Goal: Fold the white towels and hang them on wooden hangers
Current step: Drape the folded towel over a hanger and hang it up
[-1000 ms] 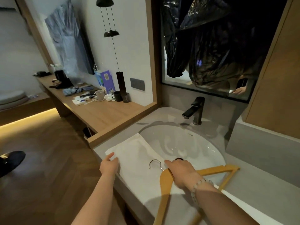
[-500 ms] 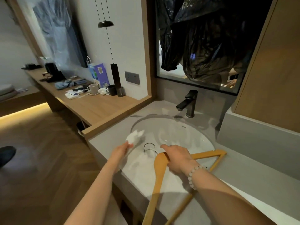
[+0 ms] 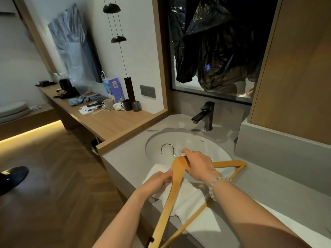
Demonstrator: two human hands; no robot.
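Pulled nearer than before, the white towel (image 3: pixel 188 195) sits pinched in the left grip (image 3: pixel 160 180) (beside the sink (image 3: pixel 198 143)); right grip (image 3: pixel 199 163) clasps the wooden hanger (image 3: pixel 167 208).

One light wooden hanger (image 3: pixel 169 197) with a single metal hook. Two hands: one left hand (image 3: pixel 157 179) and one right hand (image 3: pixel 198 163), with one pale bead bracelet (image 3: pixel 213 185). One white folded towel (image 3: pixel 188 196) shows for certain. One matte black faucet (image 3: pixel 206 115), one white oval basin (image 3: pixel 197 142). On the wooden surface (image 3: pixel 114 122): one white mug (image 3: pixel 108 104), one black mug (image 3: pixel 127 104), one dark glass tumbler (image 3: pixel 136 106). Two dark dome-shaped pendant lamps (image 3: pixel 111 8). One black shoe (image 3: pixel 12 178).
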